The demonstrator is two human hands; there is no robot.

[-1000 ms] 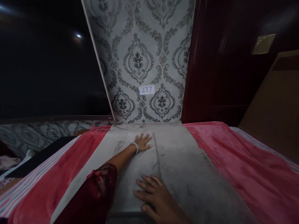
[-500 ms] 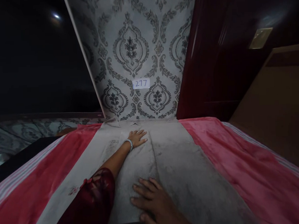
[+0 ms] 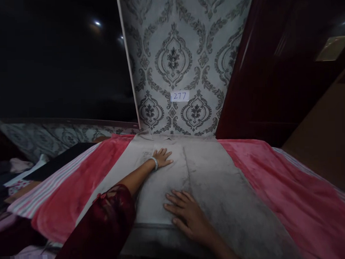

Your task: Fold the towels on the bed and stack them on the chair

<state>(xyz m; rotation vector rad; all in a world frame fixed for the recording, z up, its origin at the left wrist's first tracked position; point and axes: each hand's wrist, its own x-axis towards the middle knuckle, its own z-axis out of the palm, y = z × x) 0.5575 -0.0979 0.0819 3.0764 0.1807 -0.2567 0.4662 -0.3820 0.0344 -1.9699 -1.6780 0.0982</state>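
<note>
A pale grey garment [image 3: 208,181] lies flat on a pink blanket [image 3: 276,178], its collar toward the wall. My left hand [image 3: 162,158], with a light bangle at the wrist, rests palm down on the garment's upper part near the collar, fingers spread. My right hand [image 3: 188,216] lies flat lower down, near the garment's front edge, beside the centre seam. Neither hand grips the cloth. A dark red lace sleeve [image 3: 105,226] covers my left upper arm.
A patterned grey wall [image 3: 181,50] with a small label reading 277 [image 3: 179,96] stands behind the bed. A dark red door [image 3: 272,65] is at the right, a dark panel [image 3: 51,62] at the left. Striped bedding [image 3: 47,186] and clutter lie at the left.
The view has shifted, so everything sits further right in the frame. My right hand has slid slightly up the garment; my left hand stays flat near the collar.
</note>
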